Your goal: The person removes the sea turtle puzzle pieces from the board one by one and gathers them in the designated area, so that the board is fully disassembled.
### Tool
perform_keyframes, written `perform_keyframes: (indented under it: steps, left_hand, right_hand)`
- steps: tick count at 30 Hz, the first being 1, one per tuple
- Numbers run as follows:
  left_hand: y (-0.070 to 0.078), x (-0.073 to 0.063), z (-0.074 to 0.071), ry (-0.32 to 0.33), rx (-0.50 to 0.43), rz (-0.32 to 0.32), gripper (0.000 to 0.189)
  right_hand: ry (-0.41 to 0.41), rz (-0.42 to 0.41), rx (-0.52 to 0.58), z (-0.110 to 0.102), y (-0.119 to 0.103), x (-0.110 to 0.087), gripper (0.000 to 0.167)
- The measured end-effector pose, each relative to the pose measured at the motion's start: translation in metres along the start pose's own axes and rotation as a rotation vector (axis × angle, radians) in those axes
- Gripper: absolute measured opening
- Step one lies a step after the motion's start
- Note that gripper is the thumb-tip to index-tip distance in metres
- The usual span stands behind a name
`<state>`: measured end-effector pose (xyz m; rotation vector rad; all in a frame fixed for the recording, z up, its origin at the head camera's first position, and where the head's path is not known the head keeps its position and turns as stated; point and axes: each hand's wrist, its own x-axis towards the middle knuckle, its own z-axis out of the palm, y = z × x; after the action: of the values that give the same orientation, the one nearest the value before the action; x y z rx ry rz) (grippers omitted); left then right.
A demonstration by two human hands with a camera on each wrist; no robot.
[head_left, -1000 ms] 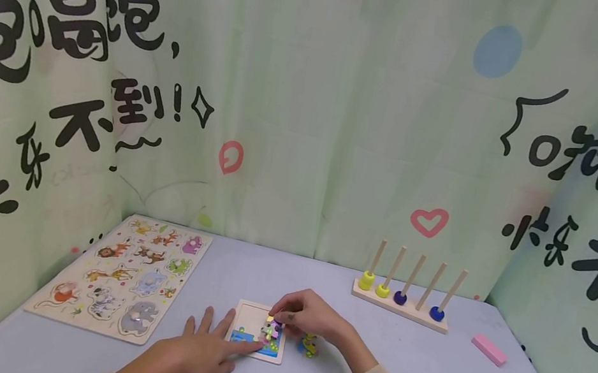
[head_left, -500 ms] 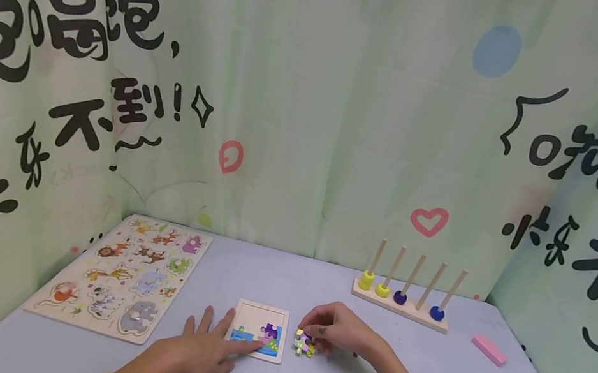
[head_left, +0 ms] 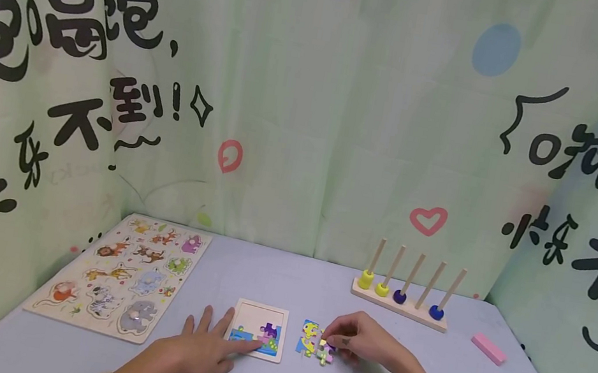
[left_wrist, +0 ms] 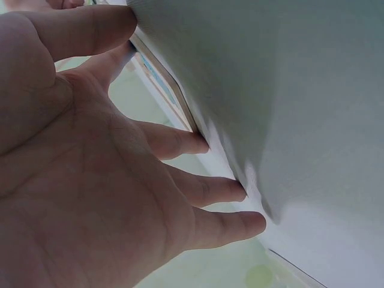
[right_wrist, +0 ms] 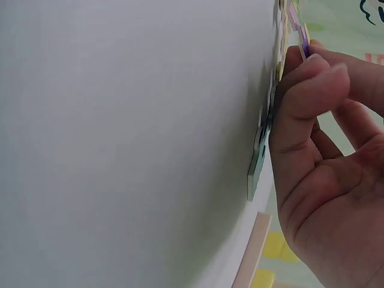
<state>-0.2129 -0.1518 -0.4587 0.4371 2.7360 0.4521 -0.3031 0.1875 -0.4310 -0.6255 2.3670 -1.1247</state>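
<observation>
Head view, clock centred on the jigsaw tray (head_left: 282,339), 12 away from the person: left hand (head_left: 202,349) at 8, fingers straight and spread, index tip on the filled lower part, likely to stop tray and fitted pieces sliding. Right hand (head_left: 363,338) at 3, thumb and fingers pinching a purple-and-green jigsaw piece (head_left: 325,354), probably by its edge so it turns easily; can't tell if it clears the tabletop (head_left: 240,268). Loose yellow-and-blue pieces (head_left: 306,346) lie between it and the tray, handy. Animal puzzle board (head_left: 125,294) at 10, bead stand (head_left: 408,308) at 2, presumably parked to leave working room.
</observation>
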Motion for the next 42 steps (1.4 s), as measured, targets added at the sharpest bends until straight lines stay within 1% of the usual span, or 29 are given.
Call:
perform_keyframes:
  steps: [5,9,14,16,22,24,26,29,32,37,40,42]
  left_hand:
    - [0.001,0.000,-0.002,-0.010,0.002,-0.010,0.058]
    - [-0.002,0.003,0.003,0.009,0.001,-0.009,0.058]
    - [-0.008,0.007,0.009,0.022,0.000,0.010,0.058]
    - [-0.007,0.006,0.007,0.018,-0.001,0.016,0.057]
    - [0.002,-0.002,-0.002,0.002,-0.007,-0.008,0.058]
    - [0.003,-0.003,-0.003,0.013,-0.006,-0.006,0.059]
    - [0.000,-0.002,-0.001,0.012,-0.008,0.006,0.059]
    - [-0.004,0.001,0.004,0.028,-0.008,0.020,0.059]
    - [-0.008,0.005,0.008,0.036,-0.005,0.025,0.059]
    - [-0.005,0.004,0.006,0.038,-0.002,0.004,0.059]
    - [0.006,-0.006,-0.003,0.033,-0.006,-0.010,0.056]
    - [0.008,-0.008,-0.005,0.030,-0.008,-0.016,0.055]
  right_hand:
    - [0.000,0.002,-0.002,-0.003,0.003,-0.004,0.014]
    - [-0.014,-0.007,0.008,-0.005,0.003,-0.008,0.014]
    - [-0.033,-0.014,0.022,-0.005,0.002,-0.010,0.014]
    - [-0.034,-0.015,0.022,-0.006,0.002,-0.010,0.014]
    - [-0.022,-0.021,-0.008,-0.004,0.002,-0.010,0.012]
    - [-0.013,-0.024,-0.027,-0.004,0.002,-0.009,0.011]
    - [-0.004,-0.025,-0.043,-0.003,0.003,-0.009,0.010]
    - [0.005,-0.028,-0.061,-0.003,0.004,-0.009,0.009]
    - [0.015,-0.026,-0.077,-0.002,0.006,-0.008,0.009]
    - [0.028,-0.021,-0.094,-0.001,0.006,-0.007,0.008]
    - [0.034,-0.023,-0.102,-0.001,0.005,-0.007,0.007]
    - [0.037,-0.025,-0.109,-0.001,0.004,-0.008,0.007]
